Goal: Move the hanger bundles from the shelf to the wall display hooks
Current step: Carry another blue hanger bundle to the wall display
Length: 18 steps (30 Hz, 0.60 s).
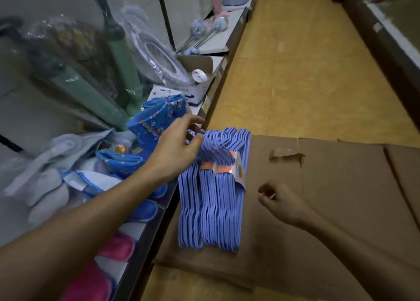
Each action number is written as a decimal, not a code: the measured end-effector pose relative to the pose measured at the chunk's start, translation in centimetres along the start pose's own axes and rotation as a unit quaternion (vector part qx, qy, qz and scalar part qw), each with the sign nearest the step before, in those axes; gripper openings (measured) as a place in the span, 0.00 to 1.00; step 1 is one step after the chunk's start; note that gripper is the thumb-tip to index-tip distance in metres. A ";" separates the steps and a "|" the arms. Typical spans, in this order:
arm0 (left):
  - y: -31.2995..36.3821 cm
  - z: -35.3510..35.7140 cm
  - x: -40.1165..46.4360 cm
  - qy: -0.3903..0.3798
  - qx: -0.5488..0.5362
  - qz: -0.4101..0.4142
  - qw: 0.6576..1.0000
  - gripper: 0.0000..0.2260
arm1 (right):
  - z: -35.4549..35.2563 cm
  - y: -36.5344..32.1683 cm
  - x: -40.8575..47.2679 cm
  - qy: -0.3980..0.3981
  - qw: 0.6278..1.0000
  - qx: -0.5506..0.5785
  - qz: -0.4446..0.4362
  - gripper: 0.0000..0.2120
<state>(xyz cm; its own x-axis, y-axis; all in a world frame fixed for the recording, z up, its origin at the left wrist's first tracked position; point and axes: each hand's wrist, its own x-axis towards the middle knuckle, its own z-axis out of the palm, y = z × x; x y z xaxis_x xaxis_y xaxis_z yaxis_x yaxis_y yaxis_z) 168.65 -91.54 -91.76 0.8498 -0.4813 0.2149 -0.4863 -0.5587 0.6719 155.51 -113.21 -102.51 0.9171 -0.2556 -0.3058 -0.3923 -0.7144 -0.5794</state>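
- Head view, nearest: the right hand point(284, 204) hovers over flattened cardboard point(329, 198) on the floor, fingers loosely curled and holding nothing, just right of the hanger bundles.
- Between the two hands: the hanger bundles point(213, 200), blue-violet hangers packed tightly, hang with hooks uppermost and shoulders down beside the shelf edge point(168, 200). Orange bands point(218, 167) bind them, and a card label point(240, 172) with a multicoloured mark sits on the side nearer the right hand; its writing is too small to read.
- Left hand point(179, 146): fingers pinch the hooks at the top of the bundles, carrying them clear of the shelf.
- Step in hand, as judged: the lift-off from the shelf is done; transport to the wall hooks remains. No display hook is in view, so the next move calls for turning to find one and keeping the hooks aligned.
- Beyond the left hand: blue printed fabric goods point(156, 121), then a white box point(179, 94) with partly legible lettering, perhaps "LONG".
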 end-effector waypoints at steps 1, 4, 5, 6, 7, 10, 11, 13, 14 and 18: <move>-1.1 1.0 0.2 -0.003 0.016 0.012 1.000 0.12 | 1.3 0.4 0.9 -0.005 1.000 0.007 0.001 0.12; -4.2 3.7 1.2 -0.029 0.071 0.044 0.996 0.14 | 4.6 1.5 3.7 -0.021 0.998 0.053 0.005 0.14; -5.1 4.4 1.6 -0.039 0.088 0.050 0.994 0.15 | 5.6 1.8 4.5 -0.032 0.997 0.074 0.006 0.15; -5.9 5.0 2.0 -0.046 0.104 0.054 0.992 0.16 | 6.4 2.0 5.2 -0.046 0.993 0.104 0.010 0.16; -6.4 5.4 2.3 -0.052 0.119 0.055 0.990 0.17 | 7.2 2.0 5.7 -0.057 0.988 0.145 0.013 0.17; -7.7 6.2 3.0 -0.060 0.156 0.047 0.985 0.18 | 9.4 1.6 6.7 -0.092 0.950 0.295 0.050 0.17; -8.0 6.4 3.1 -0.062 0.163 0.047 0.984 0.18 | 10.2 1.6 7.1 -0.099 0.935 0.335 0.058 0.18; -8.7 6.5 3.1 -0.067 0.173 0.060 0.981 0.17 | 11.6 1.2 7.7 -0.104 0.907 0.402 0.074 0.26; -9.0 6.6 3.1 -0.070 0.173 0.067 0.980 0.16 | 12.3 1.1 8.0 -0.105 0.889 0.437 0.085 0.29; -9.3 6.5 3.0 -0.054 0.164 0.083 0.981 0.17 | 14.0 0.0 8.7 -0.110 0.820 0.550 0.113 0.22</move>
<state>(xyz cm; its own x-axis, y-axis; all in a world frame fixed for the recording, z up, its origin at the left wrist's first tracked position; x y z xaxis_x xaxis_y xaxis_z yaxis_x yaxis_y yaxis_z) 174.38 -92.18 -102.02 0.7354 -0.6431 0.2134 -0.6706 -0.6458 0.3651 162.46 -106.32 -115.76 0.8244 -0.0905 -0.5587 -0.4882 0.3857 -0.7829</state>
